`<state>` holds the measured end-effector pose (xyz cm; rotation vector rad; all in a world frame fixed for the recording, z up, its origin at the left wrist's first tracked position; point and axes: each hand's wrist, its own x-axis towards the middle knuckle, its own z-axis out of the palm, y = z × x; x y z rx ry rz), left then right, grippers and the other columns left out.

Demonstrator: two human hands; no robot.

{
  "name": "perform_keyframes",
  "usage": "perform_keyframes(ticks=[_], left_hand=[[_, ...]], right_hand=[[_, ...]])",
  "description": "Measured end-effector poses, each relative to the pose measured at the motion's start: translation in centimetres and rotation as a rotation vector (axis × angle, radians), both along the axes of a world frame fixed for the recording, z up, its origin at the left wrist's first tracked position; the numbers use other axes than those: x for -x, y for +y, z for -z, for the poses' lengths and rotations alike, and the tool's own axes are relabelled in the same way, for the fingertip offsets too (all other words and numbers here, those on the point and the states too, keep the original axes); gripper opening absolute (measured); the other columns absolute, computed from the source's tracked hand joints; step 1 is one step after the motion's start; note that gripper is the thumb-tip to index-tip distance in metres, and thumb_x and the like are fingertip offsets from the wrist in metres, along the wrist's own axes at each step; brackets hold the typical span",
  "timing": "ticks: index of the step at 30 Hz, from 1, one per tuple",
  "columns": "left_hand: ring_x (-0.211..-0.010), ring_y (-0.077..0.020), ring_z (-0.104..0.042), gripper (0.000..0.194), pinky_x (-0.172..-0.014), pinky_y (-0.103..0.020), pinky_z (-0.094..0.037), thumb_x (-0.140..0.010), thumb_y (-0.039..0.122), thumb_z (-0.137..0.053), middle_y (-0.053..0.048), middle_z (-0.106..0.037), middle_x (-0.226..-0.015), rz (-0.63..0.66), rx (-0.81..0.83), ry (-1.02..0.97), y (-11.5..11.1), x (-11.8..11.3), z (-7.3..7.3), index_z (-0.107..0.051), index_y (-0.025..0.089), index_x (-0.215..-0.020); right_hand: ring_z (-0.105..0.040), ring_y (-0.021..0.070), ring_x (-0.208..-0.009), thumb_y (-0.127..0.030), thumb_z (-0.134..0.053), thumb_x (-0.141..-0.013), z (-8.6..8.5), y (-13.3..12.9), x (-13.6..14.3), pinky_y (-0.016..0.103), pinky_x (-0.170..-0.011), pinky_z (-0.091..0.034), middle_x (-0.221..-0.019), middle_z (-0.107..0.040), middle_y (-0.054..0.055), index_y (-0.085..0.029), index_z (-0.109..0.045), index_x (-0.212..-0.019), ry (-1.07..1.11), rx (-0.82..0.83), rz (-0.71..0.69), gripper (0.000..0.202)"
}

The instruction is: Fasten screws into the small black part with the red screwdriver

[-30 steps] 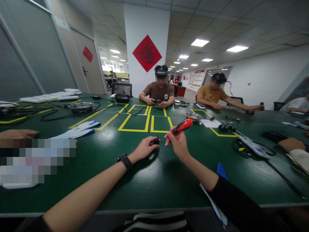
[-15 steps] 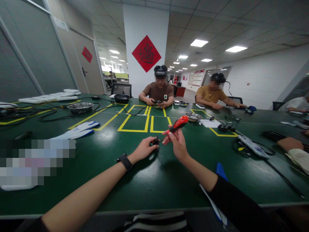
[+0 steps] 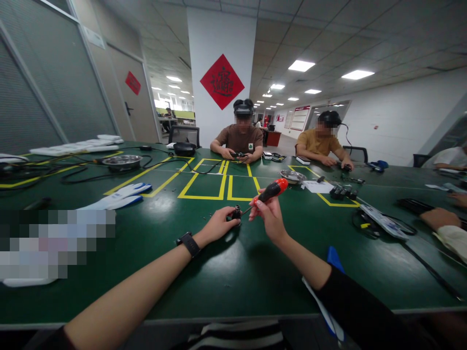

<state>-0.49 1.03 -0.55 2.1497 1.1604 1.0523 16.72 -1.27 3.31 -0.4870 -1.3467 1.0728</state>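
Note:
My left hand (image 3: 221,223) is closed on a small black part with a metallic top (image 3: 237,213), held close to the green tabletop. What exactly the part is, I cannot make out. In my right hand (image 3: 270,218) is a red and black screwdriver (image 3: 272,190), its handle tilted up to the right. The thin shaft slants down to the left, and its tip is at the side of the black part. Whether the tip sits in a screw is too small to see.
White-and-blue gloves (image 3: 120,197) lie on the left. Metal bowls (image 3: 122,162) stand further back, amid cables. Right of centre are several black parts (image 3: 343,193), a white paper (image 3: 316,186) and a power strip (image 3: 381,221). A co-worker (image 3: 241,136) sits opposite, another (image 3: 321,141) further right.
The screwdriver handle has turned in my right hand, showing more black, and tipped slightly right. My left hand stays put with the part. The right co-worker's hands have drawn together.

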Motion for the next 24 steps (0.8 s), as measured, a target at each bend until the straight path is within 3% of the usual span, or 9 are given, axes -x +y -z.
perform_keyframes(ticks=[6, 12, 19, 24], left_hand=[[-0.091, -0.0204, -0.057, 0.029, -0.084, -0.032, -0.044, -0.075, 0.028, -0.058, -0.006, -0.063, -0.100, -0.012, 0.012, 0.002, -0.10, -0.07, -0.11, -0.063, 0.017, -0.101], [-0.091, -0.0205, -0.056, 0.029, -0.083, -0.032, -0.044, -0.074, 0.027, -0.058, -0.006, -0.063, -0.100, -0.016, 0.017, 0.004, -0.18, -0.07, -0.17, -0.062, 0.017, -0.101], [-0.080, -0.0177, -0.055, 0.025, -0.074, -0.029, -0.043, -0.075, 0.029, -0.056, -0.004, -0.062, -0.090, -0.021, -0.021, 0.024, -0.03, -0.06, 0.15, -0.061, 0.015, -0.095], [-0.077, -0.0167, -0.054, 0.024, -0.071, -0.028, -0.043, -0.074, 0.028, -0.057, -0.004, -0.061, -0.086, -0.033, -0.046, 0.085, -0.13, -0.15, -0.04, -0.060, 0.015, -0.094]], right_hand=[[-0.054, 0.0079, -0.055, -0.030, -0.051, -0.083, 0.01, 0.14, 0.14, 0.024, -0.055, -0.050, -0.086, -0.059, 0.000, -0.022, -0.044, -0.105, -0.062, -0.030, 0.002, 0.024], [-0.056, 0.0088, -0.049, -0.030, -0.059, -0.078, 0.11, 0.22, 0.20, 0.023, -0.052, -0.047, -0.072, -0.063, -0.003, -0.022, -0.039, -0.093, -0.088, -0.018, 0.011, 0.026], [-0.058, 0.0100, -0.060, -0.031, -0.049, -0.085, 0.09, -0.23, 0.10, 0.027, -0.063, -0.049, -0.085, -0.060, 0.001, -0.022, -0.041, -0.113, -0.183, -0.099, -0.036, 0.031], [-0.058, 0.0104, -0.060, -0.031, -0.050, -0.084, 0.62, -0.21, 0.17, 0.027, -0.062, -0.049, -0.083, -0.059, 0.001, -0.021, -0.043, -0.110, -0.236, -0.131, 0.008, 0.028]])
